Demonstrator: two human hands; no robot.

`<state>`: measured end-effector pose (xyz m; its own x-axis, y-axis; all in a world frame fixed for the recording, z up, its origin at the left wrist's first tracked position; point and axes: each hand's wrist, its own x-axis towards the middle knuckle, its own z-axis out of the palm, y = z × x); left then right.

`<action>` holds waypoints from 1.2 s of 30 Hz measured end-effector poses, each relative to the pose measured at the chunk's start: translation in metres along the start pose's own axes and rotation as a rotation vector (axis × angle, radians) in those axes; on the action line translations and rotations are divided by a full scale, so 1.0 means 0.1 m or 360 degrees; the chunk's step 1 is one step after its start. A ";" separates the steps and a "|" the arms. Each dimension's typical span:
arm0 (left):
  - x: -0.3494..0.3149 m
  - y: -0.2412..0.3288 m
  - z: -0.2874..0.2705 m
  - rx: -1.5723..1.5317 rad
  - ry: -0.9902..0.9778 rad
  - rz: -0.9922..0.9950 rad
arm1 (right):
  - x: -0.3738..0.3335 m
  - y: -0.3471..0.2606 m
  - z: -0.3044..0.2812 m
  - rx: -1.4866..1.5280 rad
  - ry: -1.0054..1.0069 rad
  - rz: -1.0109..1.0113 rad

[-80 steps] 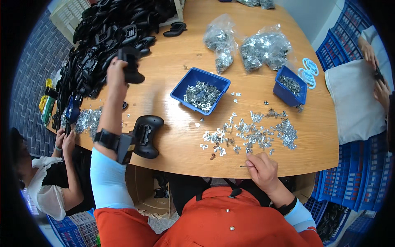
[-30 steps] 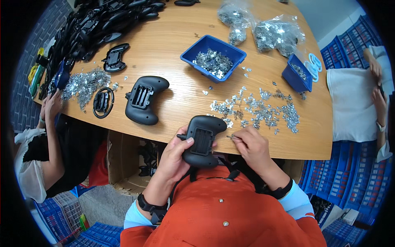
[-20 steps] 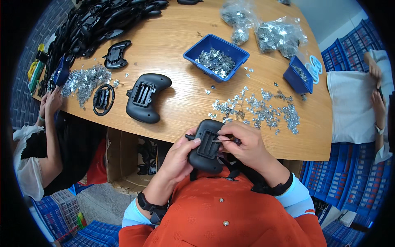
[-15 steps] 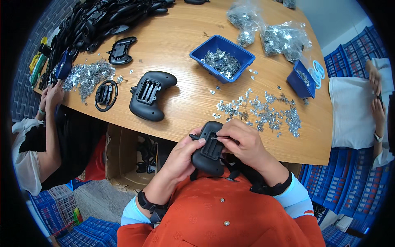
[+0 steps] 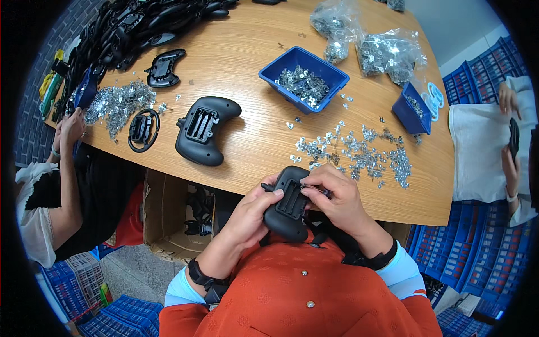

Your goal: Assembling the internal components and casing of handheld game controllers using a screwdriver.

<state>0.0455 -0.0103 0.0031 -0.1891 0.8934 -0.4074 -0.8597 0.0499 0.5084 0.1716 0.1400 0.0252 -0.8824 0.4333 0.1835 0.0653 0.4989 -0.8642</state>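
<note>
My left hand (image 5: pixel 251 212) grips a black game controller shell (image 5: pixel 285 227) by its left side, thumb on the rim of the open battery compartment (image 5: pixel 290 199). The shell is tilted, held just off the table's near edge. At the compartment's upper right, the fingers of my right hand (image 5: pixel 337 194) are pinched around a thin metal tool, mostly covered by the fingers. A similar black controller shell (image 5: pixel 205 151) lies on the table to the left, its slotted compartment facing up. Loose metal contact pieces (image 5: pixel 365 151) are scattered beyond my right hand.
A blue bin (image 5: pixel 303 60) of metal pieces stands mid-table, a smaller blue bin (image 5: pixel 411 109) at right. Plastic bags (image 5: pixel 390 53) lie behind. A black ring-shaped part (image 5: pixel 142 130) and piled black shells (image 5: pixel 135 28) are left. Co-workers' hands (image 5: pixel 70 128) work at both sides.
My right hand has drawn slightly right, taking the tool's tip back from the middle of the compartment. At the far right, a black part now shows in the other person's hands.
</note>
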 end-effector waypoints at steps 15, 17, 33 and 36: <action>0.05 -0.03 0.02 -0.0019 0.0034 -0.0003 | -0.03 0.02 0.03 -0.0167 0.0127 0.0031; 0.05 -0.03 0.02 0.0016 0.0042 0.0015 | -0.04 0.02 0.03 -0.0137 0.0112 0.0123; 0.04 0.01 0.08 0.0107 0.0050 -0.0020 | -0.05 0.04 0.06 -0.0179 0.0172 0.0052; 0.03 0.02 0.09 0.0111 0.0084 0.0017 | -0.06 0.08 0.09 -0.0128 0.0184 0.0089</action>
<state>0.0475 -0.0034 0.0102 -0.2242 0.8695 -0.4401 -0.8227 0.0732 0.5638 0.1731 0.1344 0.0124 -0.8171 0.5432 0.1930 0.1539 0.5282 -0.8351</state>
